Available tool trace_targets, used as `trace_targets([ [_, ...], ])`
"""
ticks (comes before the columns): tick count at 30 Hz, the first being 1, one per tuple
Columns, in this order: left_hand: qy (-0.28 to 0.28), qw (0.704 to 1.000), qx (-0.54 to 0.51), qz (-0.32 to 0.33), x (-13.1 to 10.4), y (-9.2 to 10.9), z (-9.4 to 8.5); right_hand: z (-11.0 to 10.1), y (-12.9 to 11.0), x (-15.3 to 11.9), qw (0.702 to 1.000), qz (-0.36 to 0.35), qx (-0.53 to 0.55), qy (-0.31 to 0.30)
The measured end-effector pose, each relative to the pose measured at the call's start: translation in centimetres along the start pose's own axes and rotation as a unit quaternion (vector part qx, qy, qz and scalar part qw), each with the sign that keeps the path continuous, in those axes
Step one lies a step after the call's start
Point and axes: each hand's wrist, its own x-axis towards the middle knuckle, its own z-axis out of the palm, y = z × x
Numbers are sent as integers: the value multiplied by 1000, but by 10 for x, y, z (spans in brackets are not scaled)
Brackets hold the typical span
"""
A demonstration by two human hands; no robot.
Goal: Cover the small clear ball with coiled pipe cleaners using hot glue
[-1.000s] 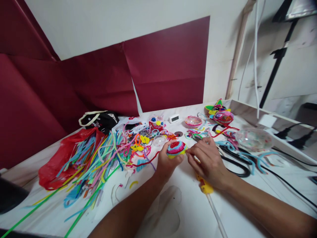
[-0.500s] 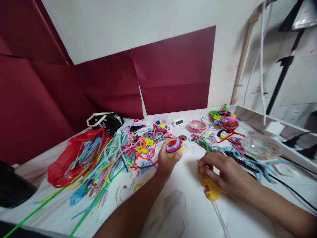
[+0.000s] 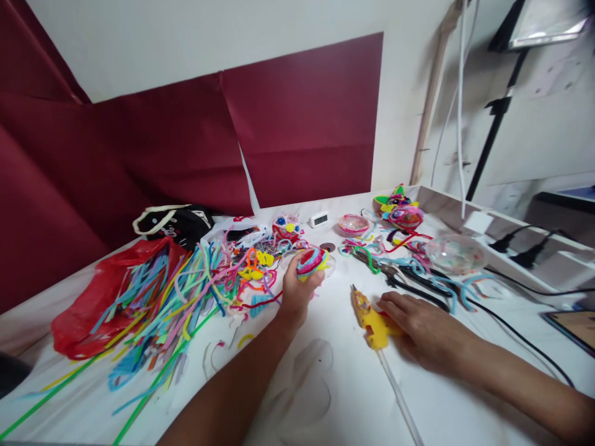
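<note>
My left hand [image 3: 297, 291] is closed around a small ball [image 3: 312, 264] wound with pink, red, blue and yellow fuzzy pipe cleaner. Clear plastic shows at the ball's right side. To the right, a yellow glue gun [image 3: 374, 322] lies low over the white table, nozzle pointing away from me, a clear glue stick [image 3: 397, 390] sticking out of its back. My right hand [image 3: 418, 325] is wrapped over the gun's handle, its fingertips partly hidden. Beyond the right hand lie black-handled pliers [image 3: 413, 285] and a green pipe cleaner piece [image 3: 370, 260].
A red plastic bag [image 3: 83, 316] spills many coloured pipe cleaners [image 3: 186, 297] on the left. Toward the back are a black pouch [image 3: 179, 226], a small white digital clock [image 3: 318, 219] and a pink-rimmed clear bowl [image 3: 353, 225]. Another clear bowl [image 3: 455, 253] and black cables lie right.
My right hand has shifted from over the glue gun's front to its handle, leaving the nozzle and body exposed. The view has turned slightly right; my left hand still holds the ball.
</note>
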Motion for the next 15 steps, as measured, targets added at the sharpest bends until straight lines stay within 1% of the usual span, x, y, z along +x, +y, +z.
trace_targets([
  [4,3,1000,-1,1,-2,4,1,2,-8,7,1000,2,29,0],
  [8,1,1000,-3,2,-3,6,2,0,-4,6,997,8,60,37],
  [11,-4,1000,-9,10,-3,6,1,-15,2,0,986,-24,137,97],
  [13,-8,1000,1,20,-4,7,1,-27,4,-4,966,-54,194,161],
  [15,-10,999,15,31,-5,8,2,-37,2,-7,942,-55,235,232],
])
